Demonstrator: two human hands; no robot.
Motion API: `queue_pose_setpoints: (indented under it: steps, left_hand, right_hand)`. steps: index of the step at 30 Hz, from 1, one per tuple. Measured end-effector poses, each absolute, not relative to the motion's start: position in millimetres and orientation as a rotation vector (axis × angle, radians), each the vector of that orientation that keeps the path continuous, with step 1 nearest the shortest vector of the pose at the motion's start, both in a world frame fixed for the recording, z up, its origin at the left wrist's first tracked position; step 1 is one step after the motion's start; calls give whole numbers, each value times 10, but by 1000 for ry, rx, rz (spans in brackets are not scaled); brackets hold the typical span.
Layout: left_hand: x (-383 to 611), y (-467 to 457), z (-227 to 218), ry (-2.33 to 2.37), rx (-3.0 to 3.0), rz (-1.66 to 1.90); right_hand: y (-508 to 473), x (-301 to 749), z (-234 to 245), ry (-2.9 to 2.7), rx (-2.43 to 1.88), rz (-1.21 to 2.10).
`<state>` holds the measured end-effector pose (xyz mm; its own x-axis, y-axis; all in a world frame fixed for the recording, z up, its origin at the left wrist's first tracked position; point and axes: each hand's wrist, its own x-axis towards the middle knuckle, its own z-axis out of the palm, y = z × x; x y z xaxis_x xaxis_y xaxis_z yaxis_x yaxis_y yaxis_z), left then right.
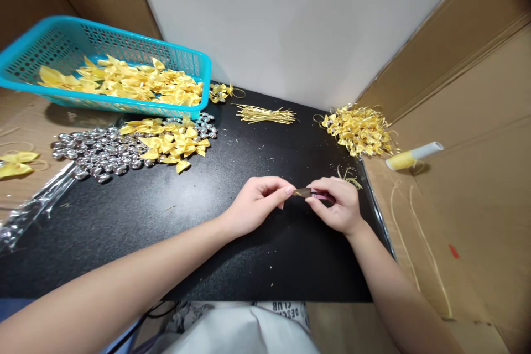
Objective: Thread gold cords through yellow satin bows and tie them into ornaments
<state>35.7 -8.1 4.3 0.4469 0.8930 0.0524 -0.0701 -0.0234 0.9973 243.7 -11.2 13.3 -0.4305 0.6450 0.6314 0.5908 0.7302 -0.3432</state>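
Before you spreads the black surface. At far left sits a blue basket of yellow bows, silver beads in front. Your left grip is pinched closed, any contents too small to tell; your right grip wraps a pink-handled tool, its dark end at your left fingertips.

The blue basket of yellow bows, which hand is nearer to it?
The left. The left hand is below and to the right of the blue basket in the picture; the right hand is farther off, beyond the left hand to the right.
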Motion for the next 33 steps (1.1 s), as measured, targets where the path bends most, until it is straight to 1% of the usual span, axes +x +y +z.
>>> queue_pose_setpoints:
  steps: [11, 18, 22, 24, 26, 28, 33]
  left_hand:
    - [356, -75, 5, 796, 1361, 920]
    - [347, -57, -28, 849, 1364, 900]
    - [355, -58, -16, 858, 1359, 908]
    - [355, -48, -10, 867, 1344, 931]
    - [343, -21, -13, 899, 1308, 990]
    - [320, 21, -25, 943, 1242, 1074]
    - [271, 134, -64, 960, 1049, 1199]
  right_hand:
    - [-121, 2451, 119, -2151, -941, 95]
    - [-97, 2522, 52, -1952, -1116, 198]
    - [-82, 2542, 52, -1965, -1121, 213]
    - [-85, 2536, 59, -1977, -1119, 293]
    - [-112, 2501, 68, -1976, -1122, 492]
    - [-180, 2410, 76, -1927, -1089, 827]
    - [-482, 1924, 24, -1573, -784, 2066]
